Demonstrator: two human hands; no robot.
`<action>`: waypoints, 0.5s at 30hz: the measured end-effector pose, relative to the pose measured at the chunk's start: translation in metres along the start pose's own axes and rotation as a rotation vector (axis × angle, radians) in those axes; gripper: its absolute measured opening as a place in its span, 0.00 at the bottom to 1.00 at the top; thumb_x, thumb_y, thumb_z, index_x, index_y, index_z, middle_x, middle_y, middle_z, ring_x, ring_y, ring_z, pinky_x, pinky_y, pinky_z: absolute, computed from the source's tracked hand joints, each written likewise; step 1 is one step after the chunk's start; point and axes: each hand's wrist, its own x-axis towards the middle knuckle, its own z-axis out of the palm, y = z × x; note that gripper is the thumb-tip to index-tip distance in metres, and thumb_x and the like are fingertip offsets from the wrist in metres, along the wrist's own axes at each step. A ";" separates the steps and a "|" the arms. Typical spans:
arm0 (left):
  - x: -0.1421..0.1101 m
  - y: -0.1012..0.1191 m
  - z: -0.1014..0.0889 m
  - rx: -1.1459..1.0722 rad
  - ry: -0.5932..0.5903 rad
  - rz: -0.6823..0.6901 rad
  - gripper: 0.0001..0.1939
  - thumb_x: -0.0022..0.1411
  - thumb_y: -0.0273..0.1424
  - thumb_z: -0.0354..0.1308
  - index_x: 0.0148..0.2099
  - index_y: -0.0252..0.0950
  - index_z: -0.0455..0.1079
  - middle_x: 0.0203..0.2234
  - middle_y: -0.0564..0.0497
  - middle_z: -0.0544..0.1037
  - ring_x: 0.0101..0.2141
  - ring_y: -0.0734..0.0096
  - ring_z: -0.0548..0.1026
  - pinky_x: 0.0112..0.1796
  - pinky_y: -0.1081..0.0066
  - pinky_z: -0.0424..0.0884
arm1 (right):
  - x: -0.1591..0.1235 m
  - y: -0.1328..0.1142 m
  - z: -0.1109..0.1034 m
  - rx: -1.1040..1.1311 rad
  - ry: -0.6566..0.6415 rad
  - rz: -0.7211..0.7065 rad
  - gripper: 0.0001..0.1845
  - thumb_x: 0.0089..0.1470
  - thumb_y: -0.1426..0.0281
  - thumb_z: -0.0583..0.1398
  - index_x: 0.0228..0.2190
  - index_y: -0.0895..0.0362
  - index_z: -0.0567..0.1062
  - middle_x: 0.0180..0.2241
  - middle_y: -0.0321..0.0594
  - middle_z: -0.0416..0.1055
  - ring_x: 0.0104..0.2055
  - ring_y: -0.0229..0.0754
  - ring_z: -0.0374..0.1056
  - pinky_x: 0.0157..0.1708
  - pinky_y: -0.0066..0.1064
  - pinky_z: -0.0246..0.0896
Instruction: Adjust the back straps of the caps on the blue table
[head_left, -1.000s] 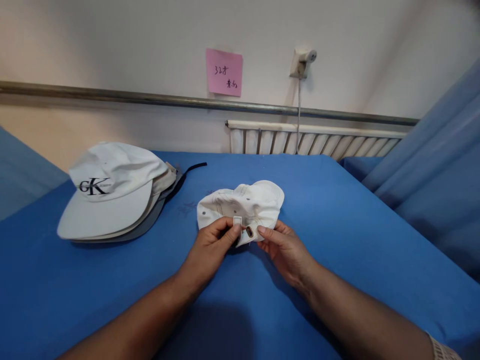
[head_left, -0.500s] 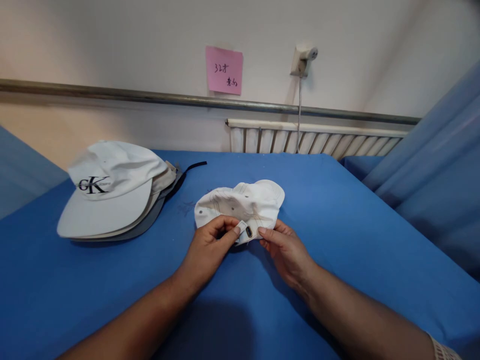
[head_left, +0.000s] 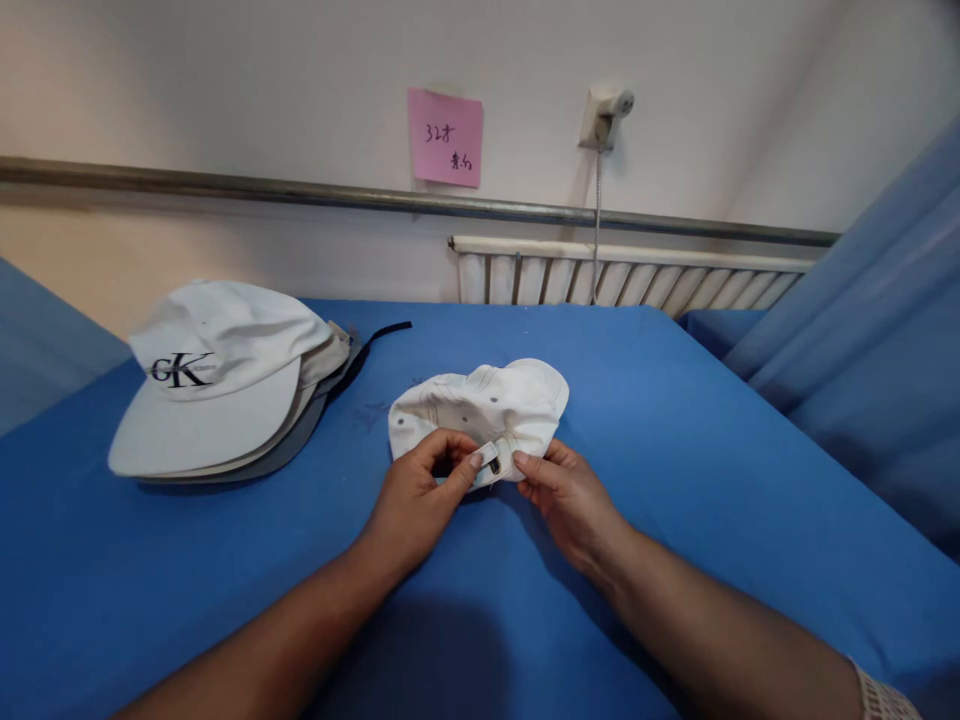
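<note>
A white baseball cap (head_left: 517, 405) rests on the blue-covered table, its back edge turned towards me and its brim pointing away to the right. Between the thumb and fingers of my left hand (head_left: 424, 490) is the end of the cap's white strap (head_left: 487, 454). The strap end lies at a dark metal buckle (head_left: 495, 466) on the back of the cap, partly covering it. My right hand (head_left: 562, 495) pinches the cap's edge just right of the buckle, thumb on top and fingers underneath. The left fingertips are partly hidden behind the cap's edge.
A stack of caps stands at the left, a white cap (head_left: 217, 345) with black letters on top and a black strap (head_left: 367, 355) sticking out behind. Beyond the blue table (head_left: 712, 500) are a radiator (head_left: 547, 275), a metal rail (head_left: 300, 192) and a pink note (head_left: 445, 138). Blue curtain (head_left: 870, 330) hangs right.
The strap end in my left hand has moved slightly right, over more of the buckle. My right hand keeps its pinch on the cap's edge. The view has shifted a little.
</note>
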 end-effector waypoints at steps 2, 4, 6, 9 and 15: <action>0.001 -0.001 0.000 -0.032 0.013 -0.011 0.10 0.59 0.38 0.63 0.37 0.37 0.73 0.30 0.53 0.75 0.33 0.69 0.72 0.38 0.69 0.68 | 0.002 0.002 -0.001 -0.032 -0.011 -0.034 0.19 0.41 0.64 0.73 0.37 0.56 0.80 0.36 0.39 0.78 0.34 0.40 0.68 0.37 0.34 0.60; 0.003 -0.002 0.001 -0.078 0.028 -0.023 0.11 0.58 0.39 0.64 0.37 0.37 0.73 0.29 0.54 0.75 0.32 0.70 0.72 0.36 0.70 0.68 | 0.004 0.002 -0.004 -0.110 -0.045 -0.071 0.18 0.43 0.64 0.72 0.37 0.55 0.79 0.35 0.39 0.77 0.33 0.40 0.67 0.35 0.34 0.60; 0.005 -0.003 0.001 -0.117 0.042 -0.043 0.12 0.56 0.39 0.66 0.36 0.36 0.72 0.28 0.54 0.74 0.31 0.71 0.72 0.34 0.71 0.68 | 0.006 -0.002 -0.010 -0.267 -0.077 -0.138 0.18 0.45 0.63 0.71 0.39 0.54 0.78 0.34 0.39 0.77 0.33 0.41 0.68 0.34 0.34 0.61; 0.007 -0.002 -0.001 -0.146 0.067 -0.073 0.13 0.55 0.39 0.67 0.35 0.36 0.72 0.27 0.54 0.74 0.29 0.73 0.71 0.31 0.73 0.67 | 0.003 -0.015 -0.021 -0.762 -0.026 -0.350 0.16 0.45 0.61 0.71 0.35 0.52 0.76 0.29 0.37 0.73 0.30 0.42 0.66 0.33 0.35 0.60; 0.009 0.005 -0.004 -0.235 0.111 -0.157 0.14 0.52 0.39 0.69 0.34 0.35 0.72 0.24 0.54 0.74 0.24 0.75 0.69 0.24 0.76 0.64 | -0.008 -0.031 -0.025 -1.548 -0.042 -1.049 0.06 0.57 0.68 0.63 0.33 0.55 0.70 0.36 0.44 0.71 0.39 0.49 0.68 0.40 0.42 0.60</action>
